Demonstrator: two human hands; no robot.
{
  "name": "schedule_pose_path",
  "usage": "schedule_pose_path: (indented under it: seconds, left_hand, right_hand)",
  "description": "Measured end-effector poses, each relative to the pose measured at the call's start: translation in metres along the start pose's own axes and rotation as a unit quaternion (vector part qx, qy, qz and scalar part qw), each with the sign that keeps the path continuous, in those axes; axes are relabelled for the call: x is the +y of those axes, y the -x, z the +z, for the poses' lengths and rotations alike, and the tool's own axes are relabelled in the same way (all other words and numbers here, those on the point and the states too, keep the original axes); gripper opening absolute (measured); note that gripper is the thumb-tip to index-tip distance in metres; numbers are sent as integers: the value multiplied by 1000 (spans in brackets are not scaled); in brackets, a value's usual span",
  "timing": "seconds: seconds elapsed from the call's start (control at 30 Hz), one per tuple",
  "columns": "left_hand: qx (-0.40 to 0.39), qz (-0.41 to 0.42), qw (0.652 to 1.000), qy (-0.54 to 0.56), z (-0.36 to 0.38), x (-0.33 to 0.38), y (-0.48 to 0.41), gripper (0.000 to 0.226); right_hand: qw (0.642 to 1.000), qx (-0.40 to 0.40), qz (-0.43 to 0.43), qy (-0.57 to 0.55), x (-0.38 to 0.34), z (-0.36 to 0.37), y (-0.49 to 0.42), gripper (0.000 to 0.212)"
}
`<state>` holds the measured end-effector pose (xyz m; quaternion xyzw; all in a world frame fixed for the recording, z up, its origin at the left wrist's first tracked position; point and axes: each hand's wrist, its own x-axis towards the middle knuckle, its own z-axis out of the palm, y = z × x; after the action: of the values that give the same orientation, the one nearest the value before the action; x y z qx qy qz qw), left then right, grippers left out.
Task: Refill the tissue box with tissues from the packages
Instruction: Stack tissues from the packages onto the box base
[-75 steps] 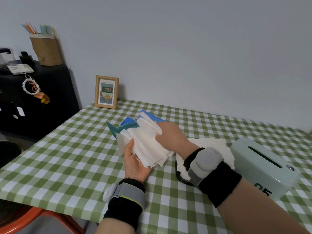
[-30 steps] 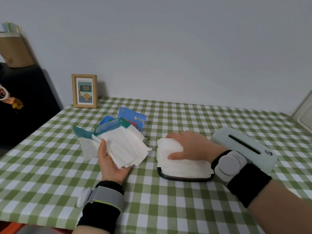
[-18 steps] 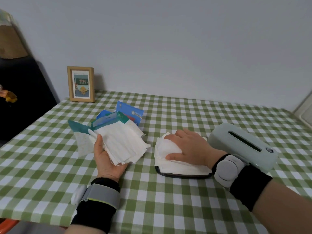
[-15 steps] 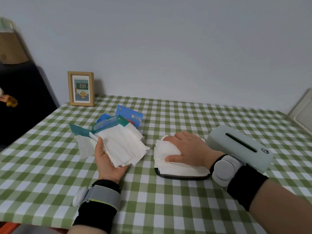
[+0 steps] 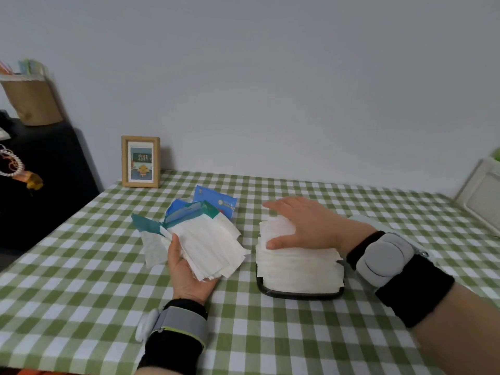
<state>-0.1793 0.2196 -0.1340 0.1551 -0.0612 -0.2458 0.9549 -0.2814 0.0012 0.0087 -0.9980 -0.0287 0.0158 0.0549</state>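
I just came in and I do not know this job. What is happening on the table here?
A person's left hand holds a fanned bundle of tissues, close to the opened blue and teal packages. The right hand presses flat on the stack of tissues already sitting in the black base. The pale green cover lies mostly hidden behind the right wrist, not yet put on, so the refill looks partly done.

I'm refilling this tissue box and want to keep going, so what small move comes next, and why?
Probably lift the right hand and lay the left hand's bundle on the stack: the right hand lies flat on it, and the bundle is held beside it.
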Motion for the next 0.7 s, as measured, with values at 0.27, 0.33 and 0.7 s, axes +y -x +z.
schedule_pose_path:
  seconds: [0.27,0.33,0.7]
  left_hand:
    - [11,-12,1000,-23,7,1,3,71]
    - [35,-21,998,-42,4,2,4,71]
    - [4,-74,997,22,5,3,4,49]
  right_hand:
    - [994,-8,-48,-102,-105,26,-35,73]
    - [996,-19,-14,-82,-117,46,-46,86]
    - [968,28,45,-246,-121,61,-62,65]
